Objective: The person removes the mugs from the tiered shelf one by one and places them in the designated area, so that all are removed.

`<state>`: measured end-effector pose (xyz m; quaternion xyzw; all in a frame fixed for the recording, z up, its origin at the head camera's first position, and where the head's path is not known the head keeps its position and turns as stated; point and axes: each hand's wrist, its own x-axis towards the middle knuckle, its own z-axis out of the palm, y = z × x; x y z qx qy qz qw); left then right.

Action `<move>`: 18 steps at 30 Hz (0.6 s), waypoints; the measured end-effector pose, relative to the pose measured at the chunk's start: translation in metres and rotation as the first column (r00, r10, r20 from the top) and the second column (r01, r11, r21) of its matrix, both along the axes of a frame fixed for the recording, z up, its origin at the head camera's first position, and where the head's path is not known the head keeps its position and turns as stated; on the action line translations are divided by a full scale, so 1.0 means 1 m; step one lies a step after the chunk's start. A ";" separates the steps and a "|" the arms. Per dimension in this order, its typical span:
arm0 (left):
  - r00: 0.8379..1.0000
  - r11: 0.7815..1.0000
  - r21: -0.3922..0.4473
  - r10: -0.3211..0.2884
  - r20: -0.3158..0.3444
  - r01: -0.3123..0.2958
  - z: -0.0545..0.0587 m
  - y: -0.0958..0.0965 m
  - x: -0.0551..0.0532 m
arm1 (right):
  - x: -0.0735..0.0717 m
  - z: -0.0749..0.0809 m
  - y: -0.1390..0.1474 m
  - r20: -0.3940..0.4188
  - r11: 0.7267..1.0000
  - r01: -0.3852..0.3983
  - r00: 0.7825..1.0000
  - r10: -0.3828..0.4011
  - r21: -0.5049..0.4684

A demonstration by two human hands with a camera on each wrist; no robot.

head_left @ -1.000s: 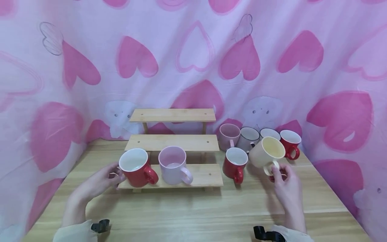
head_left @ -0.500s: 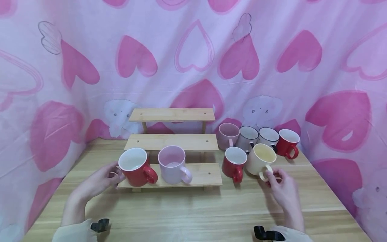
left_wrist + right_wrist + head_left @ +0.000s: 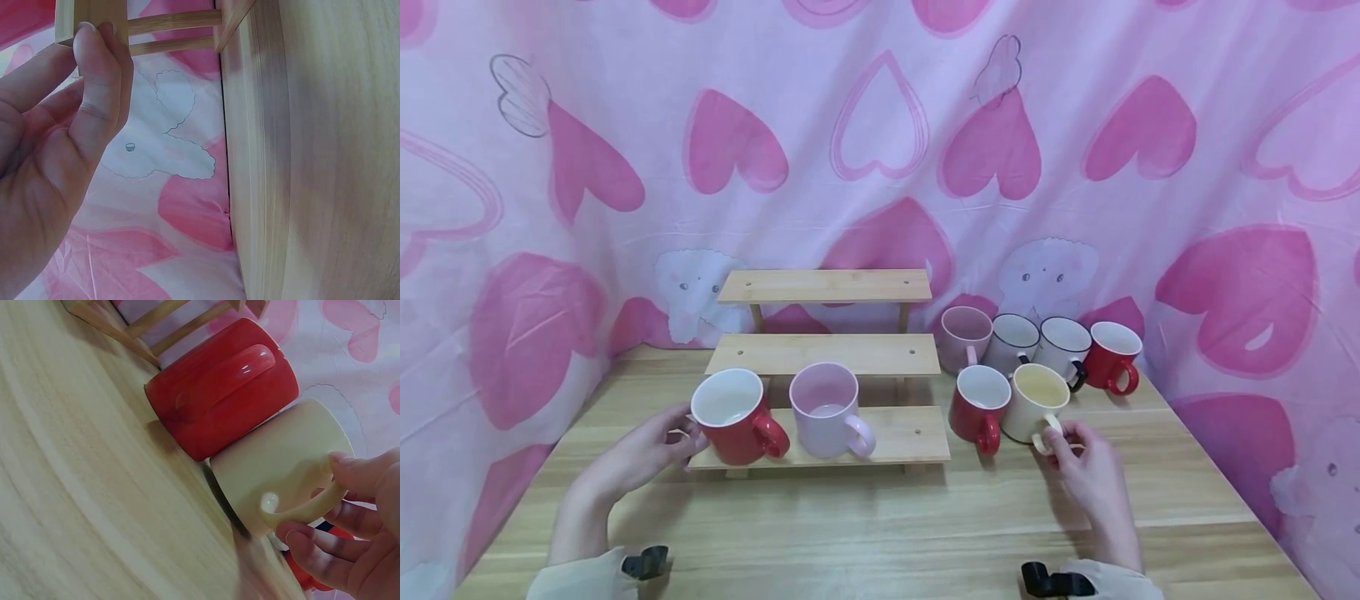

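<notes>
With thumb and fingers my right hand pinches the handle of a cream mug. The mug stands beside a red mug; in the right wrist view the cream mug has its side against the red one and its base close over the tabletop, with a dark shadow below. At the left, my left hand grips the end of the lowest board of a three-step wooden shelf; the left wrist view shows thumb and fingers on the board's end.
Another red mug and a lilac mug sit on the lowest board. Behind the cream mug stand a pink mug, two white mugs with dark rims and a red mug. A heart-patterned curtain hangs behind.
The right hand has brought the cream mug left and down, from a tilted pose in the air to nearly upright beside the red mug. The left hand keeps its hold on the shelf.
</notes>
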<state>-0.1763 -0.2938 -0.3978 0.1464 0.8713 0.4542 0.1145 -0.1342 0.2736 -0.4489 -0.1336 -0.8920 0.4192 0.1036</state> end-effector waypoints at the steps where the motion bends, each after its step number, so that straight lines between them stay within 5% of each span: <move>1: 1.000 1.000 -0.001 0.002 0.001 -0.002 0.000 0.000 0.000 | 0.000 -0.001 0.000 -0.011 1.000 0.001 1.000 -0.001 0.012; 7: 1.000 1.000 0.001 0.007 0.009 -0.007 -0.001 0.000 0.000 | -0.003 -0.006 -0.001 -0.033 0.998 0.013 0.999 -0.011 0.060; 18: 1.000 1.000 -0.008 0.000 0.006 0.001 0.001 0.001 -0.001 | -0.004 -0.004 -0.002 0.021 1.000 0.018 1.000 -0.018 -0.004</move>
